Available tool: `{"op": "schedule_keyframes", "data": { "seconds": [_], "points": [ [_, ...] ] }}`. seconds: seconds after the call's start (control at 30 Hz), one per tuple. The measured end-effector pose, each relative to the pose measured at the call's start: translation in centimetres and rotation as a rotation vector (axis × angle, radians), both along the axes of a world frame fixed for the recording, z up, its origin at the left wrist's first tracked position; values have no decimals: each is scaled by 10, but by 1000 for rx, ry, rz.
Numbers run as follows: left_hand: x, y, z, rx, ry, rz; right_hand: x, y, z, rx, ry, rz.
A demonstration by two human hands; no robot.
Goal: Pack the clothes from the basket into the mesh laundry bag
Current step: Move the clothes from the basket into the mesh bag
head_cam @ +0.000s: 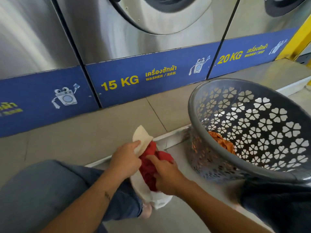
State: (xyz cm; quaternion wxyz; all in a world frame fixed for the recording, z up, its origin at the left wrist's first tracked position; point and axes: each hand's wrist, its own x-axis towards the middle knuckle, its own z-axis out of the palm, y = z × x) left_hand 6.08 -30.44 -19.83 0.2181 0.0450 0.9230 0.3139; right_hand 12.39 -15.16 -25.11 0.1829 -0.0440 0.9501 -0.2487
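Now | label [120,82] "15 KG WASHER" | left grip [126,157]: bag [143,137] | right grip [166,175]: garment [148,169]

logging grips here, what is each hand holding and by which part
The left hand pinches the white mesh laundry bag at its open rim; the right hand grips the crumpled red garment by its bunched middle.

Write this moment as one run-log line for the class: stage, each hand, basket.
stage: packing | left hand: holds white mesh bag open | right hand: grips red garment at bag mouth | basket: orange garment inside
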Motion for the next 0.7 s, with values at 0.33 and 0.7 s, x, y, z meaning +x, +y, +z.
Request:
{"op": "schedule_keyframes", "data": {
  "seconds": [0.33, 0.7],
  "points": [
    [-15, 2, -4, 32, 136, -106, -25, 12, -50, -110, -255, -124],
    [-20, 17, -8, -9, 149, -157, -11, 23, -37, -21, -146, -559]
  ]
}}
